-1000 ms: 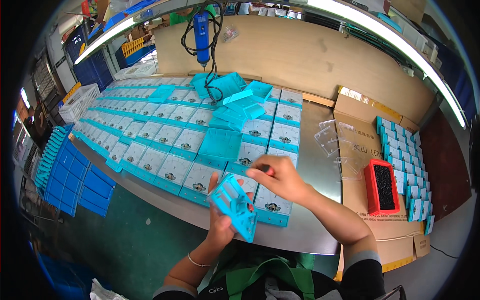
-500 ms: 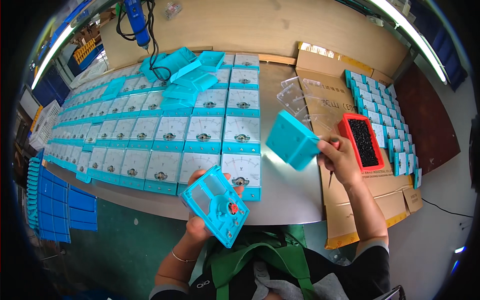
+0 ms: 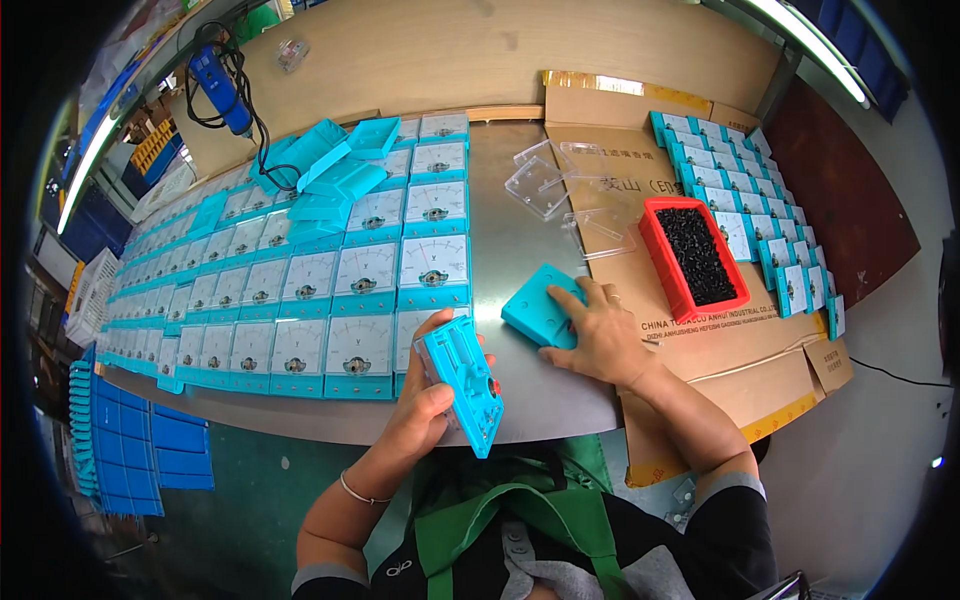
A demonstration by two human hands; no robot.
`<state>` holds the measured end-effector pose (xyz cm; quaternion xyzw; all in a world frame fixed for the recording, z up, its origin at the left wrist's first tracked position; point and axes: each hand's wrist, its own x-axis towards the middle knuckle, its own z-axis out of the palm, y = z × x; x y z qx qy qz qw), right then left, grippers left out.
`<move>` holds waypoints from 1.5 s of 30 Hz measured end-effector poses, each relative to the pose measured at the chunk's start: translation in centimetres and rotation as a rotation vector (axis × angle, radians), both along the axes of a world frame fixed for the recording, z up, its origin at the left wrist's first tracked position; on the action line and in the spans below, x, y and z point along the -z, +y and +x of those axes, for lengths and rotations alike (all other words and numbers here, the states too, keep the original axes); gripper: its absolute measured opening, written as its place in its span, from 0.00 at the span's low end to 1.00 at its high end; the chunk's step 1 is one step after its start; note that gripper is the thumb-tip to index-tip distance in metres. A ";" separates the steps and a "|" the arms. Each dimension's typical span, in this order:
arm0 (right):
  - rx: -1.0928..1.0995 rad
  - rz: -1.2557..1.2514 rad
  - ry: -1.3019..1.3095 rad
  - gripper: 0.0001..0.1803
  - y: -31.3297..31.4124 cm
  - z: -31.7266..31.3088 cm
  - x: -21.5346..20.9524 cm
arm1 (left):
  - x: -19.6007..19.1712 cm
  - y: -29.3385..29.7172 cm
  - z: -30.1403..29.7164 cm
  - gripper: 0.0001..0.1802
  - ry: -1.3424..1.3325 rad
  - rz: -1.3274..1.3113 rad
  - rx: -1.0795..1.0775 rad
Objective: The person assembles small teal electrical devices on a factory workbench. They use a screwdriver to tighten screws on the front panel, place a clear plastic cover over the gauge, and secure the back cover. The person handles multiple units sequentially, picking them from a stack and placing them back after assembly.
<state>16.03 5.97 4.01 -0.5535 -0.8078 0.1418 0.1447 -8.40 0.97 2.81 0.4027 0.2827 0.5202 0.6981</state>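
Note:
My left hand (image 3: 425, 405) grips a turquoise meter frame (image 3: 462, 385) above the table's front edge, tilted so its inner side faces right. A small red part and several metal screws show inside the frame. To its right, a turquoise meter case (image 3: 540, 308) sits on the metal tabletop with its flat, holed face up. My right hand (image 3: 605, 335) has its thumb and fingers over the right side of this case. A thin metal tip (image 3: 652, 344) shows beside that hand, likely the screwdriver's shaft; its handle is hidden.
Rows of finished panel meters (image 3: 310, 345) cover the left of the table, with turquoise cases (image 3: 325, 165) piled on them. A blue electric screwdriver (image 3: 220, 90) hangs above. Clear covers (image 3: 540, 185), a red bin of black parts (image 3: 692, 255) and more meters (image 3: 735, 180) stand right, around cardboard (image 3: 700, 350).
My right hand has brought the turquoise case down and left onto the tabletop. The frame in my left hand has turned more edge-on. The whole view has shifted.

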 end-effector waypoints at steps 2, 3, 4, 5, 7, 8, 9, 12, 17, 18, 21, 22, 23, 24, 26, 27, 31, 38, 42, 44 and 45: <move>-0.035 -0.297 0.498 0.46 0.2 1.1 -1.2 | -0.3 -0.1 0.3 0.53 0.019 0.012 -0.032; -0.101 -0.361 0.647 0.46 -0.1 0.8 -1.4 | -0.2 -0.5 0.5 0.53 0.029 0.008 -0.055; -0.167 -0.427 0.797 0.47 -0.8 0.4 -1.6 | -0.1 -0.4 0.9 0.53 0.016 0.031 -0.068; -0.231 -0.495 0.947 0.48 -1.5 0.0 -1.9 | -0.1 -0.4 1.3 0.53 0.002 0.045 -0.088; -0.271 -0.647 1.040 0.51 -2.6 -1.2 -2.6 | -0.3 -0.1 2.2 0.54 -0.036 0.081 -0.102; -0.276 -0.709 1.074 0.51 -2.9 -1.5 -2.5 | -0.5 -0.1 2.2 0.54 -0.034 0.069 -0.098; -0.278 -0.772 1.113 0.51 -3.1 -1.9 -2.2 | -0.3 -0.1 2.2 0.53 -0.039 0.077 -0.108; -0.296 -0.705 1.111 0.51 -3.4 -2.4 -1.5 | 0.1 0.0 2.0 0.53 -0.046 0.094 -0.130; -0.342 -0.689 1.040 0.50 -3.3 -2.5 -1.5 | 0.8 0.0 1.4 0.52 -0.048 0.137 -0.099; -0.354 -0.689 1.011 0.50 -3.3 -2.5 -1.9 | 0.8 0.0 1.4 0.52 0.003 0.161 -0.088; -0.357 -0.675 0.952 0.55 -4.0 -2.4 -0.6 | 0.7 -0.2 1.7 0.54 0.160 0.247 -0.049; -0.385 -0.572 0.930 0.56 -4.4 -2.2 -0.1 | 0.3 -0.4 1.8 0.55 0.215 0.286 -0.035; -0.411 -0.468 0.905 0.56 -4.6 -2.0 0.3 | 0.1 -0.6 2.0 0.55 0.269 0.325 -0.019; -0.437 -0.403 0.888 0.56 -4.7 -1.9 0.3 | 0.0 -0.5 2.2 0.56 0.330 0.422 -0.033; -0.484 -0.270 0.851 0.56 -4.4 -1.5 -0.1 | 0.0 0.1 2.3 0.56 0.400 0.507 -0.043; -0.456 -0.292 0.808 0.55 -4.1 -1.3 -0.8 | -0.2 0.7 2.5 0.56 0.434 0.552 -0.049; -0.369 -0.088 0.678 0.50 -3.0 0.3 -3.5 | -0.4 2.9 4.5 0.56 0.373 0.598 -0.184; -0.025 0.048 0.692 0.28 -0.5 3.9 -4.2 | -3.8 5.3 7.1 0.49 1.037 1.191 -0.224; 0.054 -0.513 1.338 0.23 2.8 5.4 -4.1 | -3.6 8.0 5.8 0.37 1.296 1.514 -0.244; 0.095 -0.627 1.305 0.26 5.7 4.7 -4.0 | -3.8 11.2 4.9 0.32 1.353 1.586 -0.298; 0.104 -0.682 1.251 0.27 7.6 4.3 -4.4 | -4.1 12.9 4.2 0.33 1.349 1.528 -0.321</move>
